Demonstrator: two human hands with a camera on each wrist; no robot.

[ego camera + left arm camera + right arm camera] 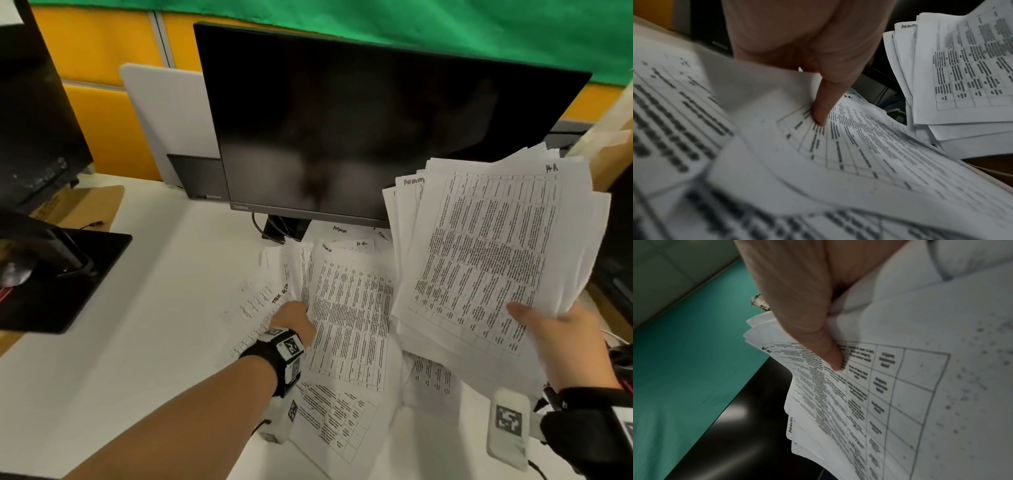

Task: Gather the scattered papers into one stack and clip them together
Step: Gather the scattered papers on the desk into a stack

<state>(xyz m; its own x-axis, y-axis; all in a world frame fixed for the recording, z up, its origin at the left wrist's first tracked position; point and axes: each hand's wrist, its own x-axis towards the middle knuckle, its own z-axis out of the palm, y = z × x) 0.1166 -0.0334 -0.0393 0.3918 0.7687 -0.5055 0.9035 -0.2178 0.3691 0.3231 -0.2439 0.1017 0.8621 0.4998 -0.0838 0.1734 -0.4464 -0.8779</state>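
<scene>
My right hand (pixel 561 334) holds up a thick, uneven stack of printed papers (pixel 486 260) above the desk's right side, its thumb (pixel 830 353) pressed on the top sheet (pixel 890 394). Several more printed sheets (pixel 349 315) lie fanned out on the white desk (pixel 137 342) below the monitor. My left hand (pixel 294 317) pinches the left edge of one lying sheet (pixel 838 154), thumb (pixel 822 112) on top and the sheet curling upward. The other fingers are hidden under the paper. No clip is in view.
A large dark monitor (pixel 376 130) stands just behind the papers on its stand (pixel 284 229), cables beside it. A second monitor's black base (pixel 61 274) and a cardboard piece (pixel 78 205) sit at the left. A white board (pixel 164 113) leans against the yellow partition.
</scene>
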